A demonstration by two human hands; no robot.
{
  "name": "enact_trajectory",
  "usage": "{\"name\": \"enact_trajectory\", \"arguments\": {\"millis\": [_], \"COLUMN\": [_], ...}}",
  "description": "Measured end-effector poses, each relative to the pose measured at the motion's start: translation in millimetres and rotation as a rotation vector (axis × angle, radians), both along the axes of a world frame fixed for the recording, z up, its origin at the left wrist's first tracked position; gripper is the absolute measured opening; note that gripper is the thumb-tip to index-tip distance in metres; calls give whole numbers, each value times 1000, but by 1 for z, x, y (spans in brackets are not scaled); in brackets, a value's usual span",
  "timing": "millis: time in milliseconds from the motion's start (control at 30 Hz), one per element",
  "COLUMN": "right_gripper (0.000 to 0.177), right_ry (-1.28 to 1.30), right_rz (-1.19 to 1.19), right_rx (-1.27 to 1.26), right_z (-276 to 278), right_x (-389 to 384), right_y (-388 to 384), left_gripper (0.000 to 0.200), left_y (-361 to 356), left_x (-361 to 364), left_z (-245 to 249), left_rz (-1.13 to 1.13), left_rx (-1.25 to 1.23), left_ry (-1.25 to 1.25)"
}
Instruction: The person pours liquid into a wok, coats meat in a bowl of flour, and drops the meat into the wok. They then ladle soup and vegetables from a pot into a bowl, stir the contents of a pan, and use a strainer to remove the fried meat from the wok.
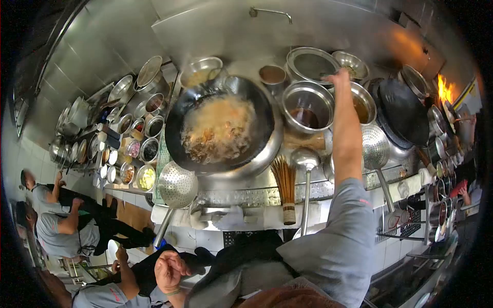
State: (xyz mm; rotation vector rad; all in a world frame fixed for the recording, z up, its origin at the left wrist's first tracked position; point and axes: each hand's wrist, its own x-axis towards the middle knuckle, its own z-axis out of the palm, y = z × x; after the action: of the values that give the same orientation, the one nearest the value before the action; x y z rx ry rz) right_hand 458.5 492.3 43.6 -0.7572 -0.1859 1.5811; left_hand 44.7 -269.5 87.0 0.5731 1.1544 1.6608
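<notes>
My right hand (340, 77) reaches to the back of the stove, at the edge of a round sieve (314, 62) and beside a steel bowl (351, 63). Its fingers look closed, but what they grip is too small to make out. My left hand (172, 271) is low in front of my body, fingers loosely curled, nothing visible in it. A black wok (177, 128) holds steaming, bubbling food in liquid. In front lie a perforated skimmer (177, 185), a bamboo brush (284, 185) and a ladle (306, 159); a second skimmer (375, 146) is under my right arm's far side.
A steel pot (308, 90) with dark liquid stands right of the wok. Several ingredient containers (146, 177) line the left. A dark wok (405, 113) leans at the right, near a flame (444, 90). Co-workers (67, 231) stand at the left.
</notes>
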Motion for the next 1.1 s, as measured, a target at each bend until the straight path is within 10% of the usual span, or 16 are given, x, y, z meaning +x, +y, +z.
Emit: {"name": "enact_trajectory", "arguments": {"millis": [200,833,967,1000,1100], "right_gripper": [21,25,18,43,28], "right_ry": [900,160,-1562,-2004,-2344], "right_rz": [152,121,625,693,472], "right_rx": [-423,-174,718,1054,118], "right_z": [-84,103,75,91,95], "right_x": [-44,6,116,140,160], "right_y": [97,49,85,74,95], "left_gripper": [46,44,47,48,48], "left_y": [3,23,9,8,6], "left_x": [13,3,-1,-2,-5], "left_z": [-3,-36,-54,-56,-65], "left_rz": [29,-3,-24,-53,-160], "left_rx": [-2,27,-42,-50,-60], "left_ry": [1,-159,-175,-151,-136]}}
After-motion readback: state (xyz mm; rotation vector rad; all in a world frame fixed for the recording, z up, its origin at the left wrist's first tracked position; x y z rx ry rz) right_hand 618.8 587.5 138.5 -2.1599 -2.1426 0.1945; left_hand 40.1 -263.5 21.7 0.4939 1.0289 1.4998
